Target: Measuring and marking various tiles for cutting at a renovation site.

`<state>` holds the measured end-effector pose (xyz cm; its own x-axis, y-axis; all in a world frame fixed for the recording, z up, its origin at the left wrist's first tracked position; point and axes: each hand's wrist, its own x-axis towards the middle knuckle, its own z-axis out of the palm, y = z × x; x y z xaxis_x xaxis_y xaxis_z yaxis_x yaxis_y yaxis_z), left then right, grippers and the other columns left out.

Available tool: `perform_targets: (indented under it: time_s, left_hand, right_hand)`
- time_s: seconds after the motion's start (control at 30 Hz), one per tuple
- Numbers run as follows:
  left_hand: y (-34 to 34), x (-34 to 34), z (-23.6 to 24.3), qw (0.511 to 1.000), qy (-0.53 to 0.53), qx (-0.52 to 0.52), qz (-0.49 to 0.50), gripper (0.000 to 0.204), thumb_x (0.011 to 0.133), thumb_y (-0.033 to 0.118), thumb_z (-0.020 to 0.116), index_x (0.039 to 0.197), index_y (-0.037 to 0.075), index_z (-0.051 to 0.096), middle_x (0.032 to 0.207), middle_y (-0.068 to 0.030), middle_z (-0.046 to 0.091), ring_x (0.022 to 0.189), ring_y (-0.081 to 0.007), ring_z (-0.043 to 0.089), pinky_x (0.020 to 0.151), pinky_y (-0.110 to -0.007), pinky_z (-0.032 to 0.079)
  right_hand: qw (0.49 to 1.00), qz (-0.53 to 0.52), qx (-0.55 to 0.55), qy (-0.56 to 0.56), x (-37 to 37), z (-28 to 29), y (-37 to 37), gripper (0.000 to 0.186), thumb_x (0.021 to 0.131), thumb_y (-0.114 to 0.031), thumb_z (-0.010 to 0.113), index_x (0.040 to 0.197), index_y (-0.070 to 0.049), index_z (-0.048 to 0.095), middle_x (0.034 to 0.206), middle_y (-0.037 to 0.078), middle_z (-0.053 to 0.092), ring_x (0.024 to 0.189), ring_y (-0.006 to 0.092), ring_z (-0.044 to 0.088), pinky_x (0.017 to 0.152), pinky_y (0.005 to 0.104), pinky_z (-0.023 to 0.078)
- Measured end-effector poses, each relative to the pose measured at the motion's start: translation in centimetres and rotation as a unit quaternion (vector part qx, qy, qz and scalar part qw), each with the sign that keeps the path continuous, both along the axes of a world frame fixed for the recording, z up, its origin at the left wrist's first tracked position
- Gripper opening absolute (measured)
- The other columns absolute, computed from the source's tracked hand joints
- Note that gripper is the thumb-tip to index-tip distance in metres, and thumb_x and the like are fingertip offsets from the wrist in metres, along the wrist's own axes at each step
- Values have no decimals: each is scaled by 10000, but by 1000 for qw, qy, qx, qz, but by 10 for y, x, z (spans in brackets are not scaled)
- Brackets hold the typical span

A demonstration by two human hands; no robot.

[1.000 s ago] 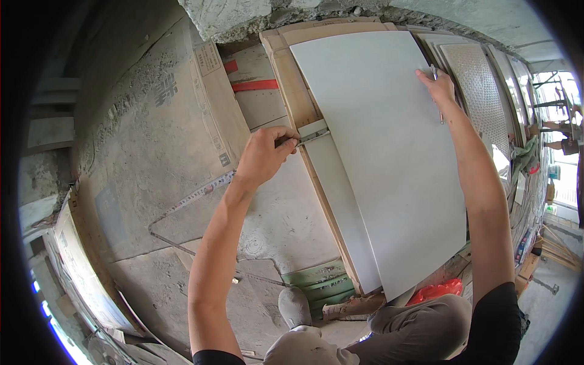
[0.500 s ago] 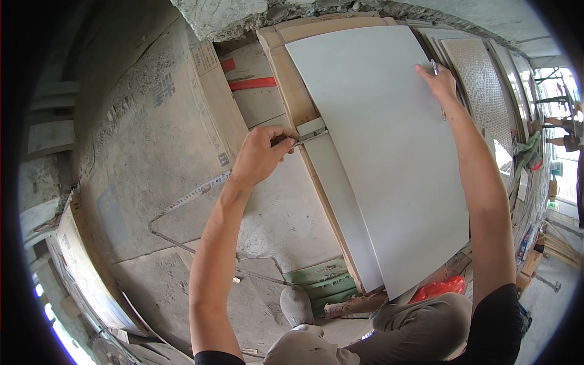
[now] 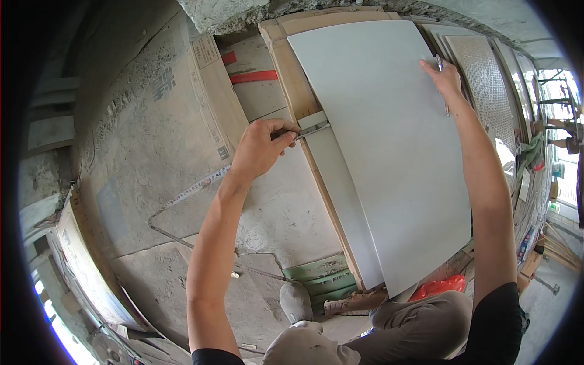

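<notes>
My left hand [image 3: 263, 146] pinches a tape measure's metal blade [image 3: 315, 129] between thumb and fingers. The blade's end reaches over a narrow strip of the lower slab to the left edge of a large, pale grey slab [image 3: 383, 134]. More of the blade runs bent and twisted across the floor, partly behind my left forearm. At the slab's far right edge, my right hand [image 3: 449, 80] has a slim, pen-like stick [image 3: 439, 61] in its grip. Its thumb extends over the slab's surface. Beneath, the lower slab [image 3: 337, 173] lies on cardboard and wooden edging.
Flattened, dusty cardboard [image 3: 146, 134] covers floor on the left. Red strips [image 3: 252, 76] lie beyond my left hand. More panels, including a textured sheet [image 3: 480, 79], stand stacked at the right. A red plastic bag [image 3: 438, 287] lies by my knee. Rough concrete [image 3: 225, 13] borders the far side.
The view has shifted slightly. Both hands keep their grips and nearly the same places against the slab.
</notes>
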<state>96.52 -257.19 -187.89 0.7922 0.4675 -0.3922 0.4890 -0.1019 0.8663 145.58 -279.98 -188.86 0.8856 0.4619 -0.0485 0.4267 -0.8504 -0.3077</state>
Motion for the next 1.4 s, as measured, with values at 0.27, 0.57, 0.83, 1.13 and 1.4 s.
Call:
perform_targets:
  time_s: [0.27,0.57,0.83,1.13,1.4]
  left_hand:
    - [1,0,-6,1000,-13,-8,-3,231,1029,135,711,1187,-9,799,879,-38,774,695,-110,623,693,-309,542]
    - [3,3,-7,1000,-9,-21,-4,231,1033,138,710,1181,-11,806,874,-35,772,701,-102,611,690,-305,533]
    - [2,4,-3,1000,1,-25,-2,202,1042,89,705,1178,-21,805,881,-29,765,717,-82,584,674,-275,503]
    - [3,3,-5,1000,9,-25,0,225,1023,127,713,1174,-9,810,883,-36,780,717,-97,620,696,-299,540]
    - [3,4,-5,1000,6,-15,0,224,1027,133,716,1172,-9,811,878,-32,779,717,-95,619,695,-298,537]
  right_hand:
    - [1000,-6,21,16,-6,9,1,887,837,-657,855,1331,68,719,858,176,763,733,277,748,714,429,592]
    - [999,-12,29,26,-7,11,2,708,835,-660,865,1093,-7,772,700,86,671,575,214,638,589,406,528]
    - [999,-5,42,34,-8,12,2,728,828,-665,870,1096,5,772,693,75,652,586,214,630,598,409,528]
    - [997,3,50,53,8,2,-3,753,805,-652,901,1101,24,753,667,50,615,544,175,590,536,379,493]
    - [997,17,66,47,5,5,-2,668,816,-653,898,923,-23,704,631,28,576,520,162,567,508,355,474]
